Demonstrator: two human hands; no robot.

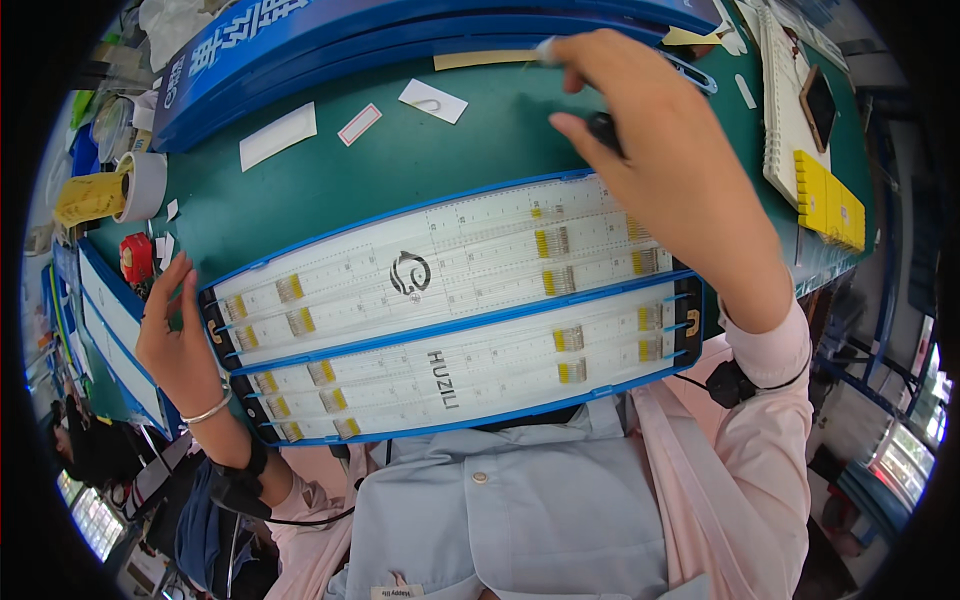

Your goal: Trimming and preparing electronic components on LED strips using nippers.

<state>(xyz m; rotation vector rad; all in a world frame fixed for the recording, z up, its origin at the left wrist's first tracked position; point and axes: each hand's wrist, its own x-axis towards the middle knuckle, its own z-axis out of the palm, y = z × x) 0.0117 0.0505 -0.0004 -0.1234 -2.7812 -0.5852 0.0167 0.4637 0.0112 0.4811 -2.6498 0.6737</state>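
Note:
A long blue-edged case (450, 325) lies unfolded near my body, its white panels marked with scales. Clear lines run along the panels, and rows of fine pins with yellow ends (551, 243) stand in them. At the case's left end is my left hand (180, 345), open, its fingers stretched upward beside the corner. My right hand (640, 130) hangs over the far right of the table, thumb and index finger apart. Something white covers or sits at its index fingertip, close to a yellow strip (480, 60). A dark object (605, 134) shows behind its thumb; whether the hand touches it is unclear.
A large blue box (330, 75) fills the far side. Before it lie a white card (278, 136), a red-edged label (360, 124) and a card with a hook shape (433, 102). Tape rolls (145, 187) stand left; a spiral notebook (785, 110), phone (818, 107) and yellow blocks (829, 200) lie right.

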